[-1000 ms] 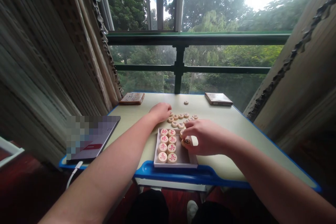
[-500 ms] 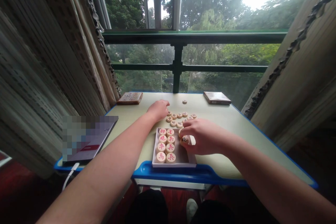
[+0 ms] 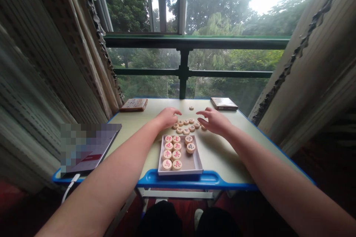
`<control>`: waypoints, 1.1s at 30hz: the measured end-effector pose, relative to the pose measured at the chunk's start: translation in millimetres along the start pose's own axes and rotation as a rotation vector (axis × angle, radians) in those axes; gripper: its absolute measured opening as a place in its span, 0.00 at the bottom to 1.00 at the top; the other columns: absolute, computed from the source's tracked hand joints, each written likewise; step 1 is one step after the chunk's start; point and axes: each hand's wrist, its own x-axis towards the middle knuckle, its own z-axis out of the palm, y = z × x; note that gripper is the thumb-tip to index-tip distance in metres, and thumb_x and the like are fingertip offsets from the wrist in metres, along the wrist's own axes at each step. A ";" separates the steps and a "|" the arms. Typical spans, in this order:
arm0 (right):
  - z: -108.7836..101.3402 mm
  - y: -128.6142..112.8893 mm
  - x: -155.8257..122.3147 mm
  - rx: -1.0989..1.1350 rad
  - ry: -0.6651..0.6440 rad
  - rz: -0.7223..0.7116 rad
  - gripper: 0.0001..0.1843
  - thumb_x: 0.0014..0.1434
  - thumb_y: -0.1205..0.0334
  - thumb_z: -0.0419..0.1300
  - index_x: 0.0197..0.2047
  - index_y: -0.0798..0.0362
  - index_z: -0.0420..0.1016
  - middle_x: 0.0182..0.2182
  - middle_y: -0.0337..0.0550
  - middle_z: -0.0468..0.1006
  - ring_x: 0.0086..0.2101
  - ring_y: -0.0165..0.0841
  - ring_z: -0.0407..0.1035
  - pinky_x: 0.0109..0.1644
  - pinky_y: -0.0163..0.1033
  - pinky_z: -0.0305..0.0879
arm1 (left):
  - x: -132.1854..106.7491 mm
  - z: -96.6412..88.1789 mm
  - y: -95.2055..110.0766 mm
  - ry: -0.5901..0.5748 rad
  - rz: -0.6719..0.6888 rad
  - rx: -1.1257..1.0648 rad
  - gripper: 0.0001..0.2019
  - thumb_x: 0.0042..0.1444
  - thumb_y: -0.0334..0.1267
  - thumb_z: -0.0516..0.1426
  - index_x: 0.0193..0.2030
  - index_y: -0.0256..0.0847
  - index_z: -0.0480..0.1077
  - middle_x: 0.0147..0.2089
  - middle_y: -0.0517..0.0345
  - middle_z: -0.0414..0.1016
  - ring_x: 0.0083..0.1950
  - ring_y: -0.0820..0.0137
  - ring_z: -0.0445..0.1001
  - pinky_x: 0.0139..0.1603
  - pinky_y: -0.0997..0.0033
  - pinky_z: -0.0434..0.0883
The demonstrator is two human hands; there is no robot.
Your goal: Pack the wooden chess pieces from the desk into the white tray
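Round wooden Chinese chess pieces [image 3: 186, 132] with dark characters lie loosely grouped on the table. My left hand [image 3: 168, 117] is at the group's left side, fingers apart, with nothing visible in it. Over the right side of the group, my right hand [image 3: 214, 119] reaches with thumb and fingers spread and holds nothing. Nearer to me stands a shallow white box [image 3: 198, 157]. Two columns of red-lettered pieces [image 3: 177, 154] fill its left part. In its right part are a dark-lettered piece [image 3: 188, 139] and, just below, another one [image 3: 190, 148].
One lone piece [image 3: 191, 107] lies farther back on the table [image 3: 228, 155]. A brown flat box [image 3: 134, 104] is at the back left, a pale flat box [image 3: 224, 103] at the back right. On the left sits a laptop-like device [image 3: 97, 152] with a white cable [image 3: 70, 189].
My right hand has let go of the dark-lettered piece in the white box and moved away to the loose pieces. My left hand stays beside them. The view has shifted slightly.
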 end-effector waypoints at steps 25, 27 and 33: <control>34.7 13.9 21.9 0.076 -0.023 -0.019 0.14 0.56 0.58 0.53 0.39 0.51 0.79 0.41 0.45 0.76 0.41 0.37 0.65 0.48 0.40 0.57 | -0.7 5.1 0.5 -0.057 0.115 0.031 0.12 0.51 0.38 0.53 0.39 0.40 0.75 0.41 0.52 0.76 0.41 0.66 0.72 0.44 0.71 0.67; 33.2 14.6 22.7 0.087 -0.011 -0.005 0.16 0.56 0.59 0.53 0.43 0.52 0.77 0.43 0.46 0.76 0.42 0.37 0.65 0.49 0.40 0.56 | 0.0 5.2 -0.6 -0.061 0.118 0.056 0.12 0.50 0.35 0.53 0.37 0.41 0.75 0.41 0.53 0.76 0.41 0.66 0.72 0.44 0.72 0.67; 31.2 5.5 20.5 0.103 -0.036 -0.104 0.16 0.56 0.51 0.54 0.41 0.49 0.78 0.42 0.45 0.76 0.43 0.38 0.63 0.49 0.40 0.57 | -1.5 3.8 1.2 -0.024 0.125 0.098 0.13 0.49 0.33 0.51 0.36 0.41 0.76 0.40 0.52 0.76 0.43 0.65 0.72 0.48 0.69 0.66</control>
